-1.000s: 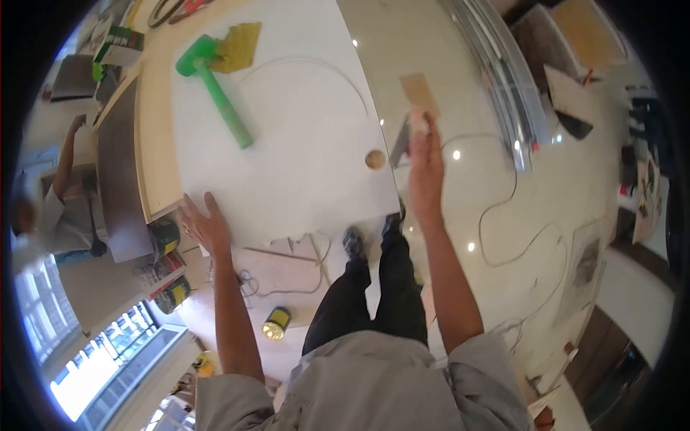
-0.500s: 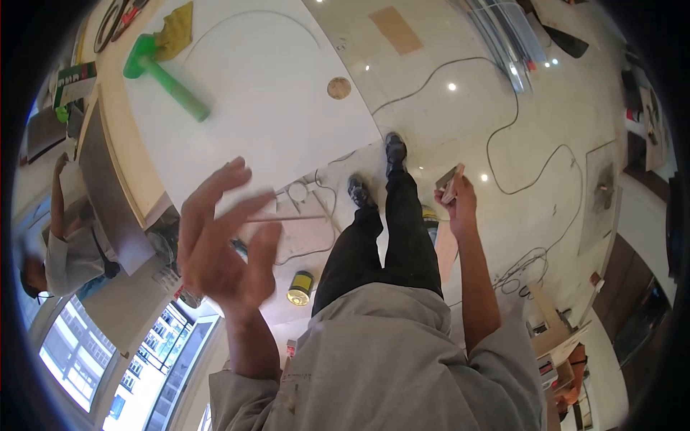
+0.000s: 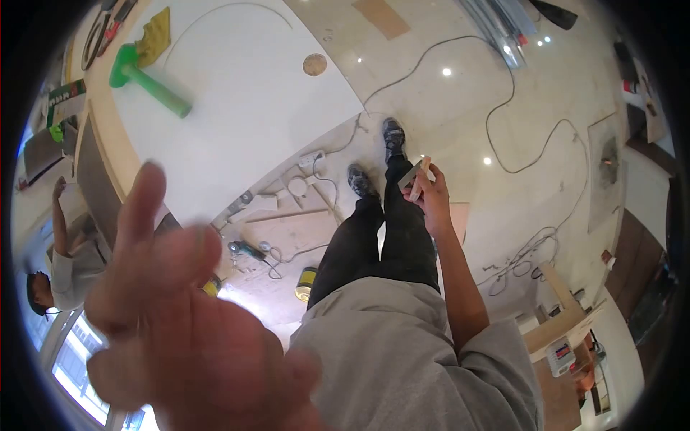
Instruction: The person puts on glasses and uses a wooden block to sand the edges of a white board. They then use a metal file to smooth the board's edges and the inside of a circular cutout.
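My left hand (image 3: 187, 323) is raised close to the camera at the lower left, blurred, its fingers apart and nothing visible in it. In front of my right thigh, my right hand (image 3: 433, 197) grips a small flat tool (image 3: 411, 177) with a greyish blade and a light wooden-looking part. Beyond my left hand lies a white board (image 3: 237, 93). On the board rest a green mallet (image 3: 154, 87) and a yellow cloth or glove (image 3: 153, 39). A round brown disc or hole (image 3: 315, 65) shows near the board's right side.
A dark cable (image 3: 490, 122) winds over the pale floor (image 3: 532, 86). Near my feet are a power strip (image 3: 310, 159), a power tool (image 3: 248, 250) and a yellow-black can (image 3: 305, 284). Another person (image 3: 80, 262) is at the far left. Metal profiles (image 3: 496, 32) lie at the top right.
My left hand has come nearer the camera and looks larger. My right hand has moved left with the tool still in it. The view has shifted, so the board appears higher and further left.
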A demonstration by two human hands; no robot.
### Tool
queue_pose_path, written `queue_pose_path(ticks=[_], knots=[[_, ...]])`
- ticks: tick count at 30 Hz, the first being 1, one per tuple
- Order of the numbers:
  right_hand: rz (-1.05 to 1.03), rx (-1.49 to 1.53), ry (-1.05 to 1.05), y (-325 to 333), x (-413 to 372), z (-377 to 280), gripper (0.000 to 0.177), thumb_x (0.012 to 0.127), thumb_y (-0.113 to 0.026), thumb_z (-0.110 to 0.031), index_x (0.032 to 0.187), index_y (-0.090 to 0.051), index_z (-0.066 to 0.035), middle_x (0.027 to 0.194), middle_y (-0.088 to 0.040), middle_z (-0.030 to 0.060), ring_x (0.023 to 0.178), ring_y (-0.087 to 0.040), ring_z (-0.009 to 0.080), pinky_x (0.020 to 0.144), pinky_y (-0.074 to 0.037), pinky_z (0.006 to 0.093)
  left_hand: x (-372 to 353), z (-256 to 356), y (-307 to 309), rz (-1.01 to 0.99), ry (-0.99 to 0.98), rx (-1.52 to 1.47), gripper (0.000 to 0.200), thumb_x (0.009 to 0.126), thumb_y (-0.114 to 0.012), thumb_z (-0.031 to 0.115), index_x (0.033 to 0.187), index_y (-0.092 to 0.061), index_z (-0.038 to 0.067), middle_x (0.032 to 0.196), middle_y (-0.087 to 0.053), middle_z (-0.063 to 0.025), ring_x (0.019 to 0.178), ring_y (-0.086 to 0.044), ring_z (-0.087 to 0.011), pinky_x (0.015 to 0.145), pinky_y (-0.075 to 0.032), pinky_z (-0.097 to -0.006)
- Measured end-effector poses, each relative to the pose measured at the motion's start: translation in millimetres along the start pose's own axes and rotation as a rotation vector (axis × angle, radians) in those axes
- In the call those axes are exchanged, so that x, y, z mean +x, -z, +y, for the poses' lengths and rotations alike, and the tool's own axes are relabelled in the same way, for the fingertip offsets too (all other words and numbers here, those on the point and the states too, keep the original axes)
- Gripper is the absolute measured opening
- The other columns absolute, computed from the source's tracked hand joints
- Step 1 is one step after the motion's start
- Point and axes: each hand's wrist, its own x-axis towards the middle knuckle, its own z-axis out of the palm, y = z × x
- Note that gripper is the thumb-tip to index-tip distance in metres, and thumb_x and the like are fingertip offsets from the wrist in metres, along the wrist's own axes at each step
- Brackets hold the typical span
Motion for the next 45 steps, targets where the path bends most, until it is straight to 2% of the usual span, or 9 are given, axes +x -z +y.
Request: queue_pose_path(ticks=[1,4,6,8,11,17,18,21,45], knots=[[-0.012,0.031,-0.019,3,-3,-7,0.073,0.110,-0.072,-0.041,0.165,-0.039,-0.007,0.110,-0.070,0.0121,0.089,-0.079,0.0268,0.084,-0.067,0.0432,-10,-15,-27,0.180,0.125,0.075,0.078,0.096,-0.067,0.082,0.089,-0.074,0.005,0.140,-0.068,-0.0164,0.134,-0.066,-0.0470,0.118,-0.044,-0.0799],[-0.090,0.084,-0.091,10,-15,-35,0.068,0.109,-0.070,-0.040,0.163,-0.042,-0.010,0.103,-0.068,0.0112,0.081,-0.078,0.0281,0.075,-0.067,0.0428,2,-81,-64,0.208,0.049,0.283,0.023,0.084,-0.095,0.016,0.094,-0.080,0.001,0.116,-0.080,-0.0143,0.113,-0.076,-0.0302,0.097,-0.063,-0.0434],[-0.171,0.105,-0.148,12,-16,-52,0.066,0.107,-0.069,-0.039,0.161,-0.044,-0.011,0.096,-0.065,0.0104,0.071,-0.074,0.0275,0.064,-0.064,0.0407,-18,-159,-76,0.143,0.393,0.285,0.026,0.095,-0.090,0.026,0.111,-0.085,0.005,0.131,-0.078,-0.0146,0.126,-0.074,-0.0299,0.111,-0.054,-0.0424],[-0.215,0.056,-0.188,8,-12,-69,0.047,0.107,-0.069,-0.043,0.141,-0.056,-0.014,0.094,-0.068,0.0095,0.069,-0.072,0.0270,0.059,-0.057,0.0370,-43,-232,-78,0.097,0.400,0.534,0.043,0.101,-0.083,0.035,0.139,-0.079,0.014,0.154,-0.067,-0.0168,0.144,-0.062,-0.0385,0.117,-0.051,-0.0505],[-0.238,-0.007,-0.203,-18,-11,-107,0.033,0.106,-0.070,-0.045,0.119,-0.063,-0.015,0.092,-0.068,0.0085,0.062,-0.066,0.0254,0.051,-0.045,0.0344,-64,-295,-89,0.305,0.478,0.615,0.051,0.103,-0.077,0.046,0.147,-0.074,0.020,0.160,-0.060,-0.0184,0.149,-0.055,-0.0404,0.123,-0.043,-0.0568],[-0.248,-0.243,-0.144,-77,36,-161,0.033,0.105,-0.071,-0.038,0.115,-0.063,-0.008,0.092,-0.067,0.0101,0.062,-0.067,0.0264,0.050,-0.047,0.0351,-49,-276,-146,0.424,0.496,0.939,0.042,0.111,-0.062,0.044,0.135,-0.078,0.014,0.143,-0.071,-0.0128,0.146,-0.059,-0.0324,0.136,-0.029,-0.0501],[-0.254,-0.278,-0.142,-87,42,-166,0.036,0.104,-0.071,-0.038,0.116,-0.061,-0.005,0.093,-0.066,0.0129,0.061,-0.068,0.0276,0.049,-0.048,0.0362,-56,-273,-142,0.284,0.686,0.728,0.067,0.108,-0.070,0.044,0.166,-0.054,0.015,0.175,-0.046,-0.0179,0.167,-0.032,-0.0413,0.137,-0.019,-0.0626],[-0.292,-0.384,-0.171,-113,53,-182,0.042,0.101,-0.071,-0.036,0.119,-0.057,-0.001,0.095,-0.062,0.0182,0.060,-0.069,0.0301,0.048,-0.051,0.0381,-47,-254,-135,0.270,0.670,0.772,0.056,0.113,-0.059,0.033,0.164,-0.054,0.011,0.170,-0.049,-0.0220,0.161,-0.040,-0.0415,0.133,-0.025,-0.0598],[-0.435,-0.473,-0.660,-168,33,-237,0.029,0.105,-0.061,-0.034,0.106,-0.058,-0.005,0.087,-0.061,0.0182,0.072,-0.060,0.0283,0.055,-0.045,0.0385,-40,-251,-135,0.306,0.739,0.754,0.057,0.110,-0.062,0.035,0.163,-0.058,0.014,0.170,-0.052,-0.0167,0.160,-0.043,-0.0379,0.133,-0.028,-0.0567]])
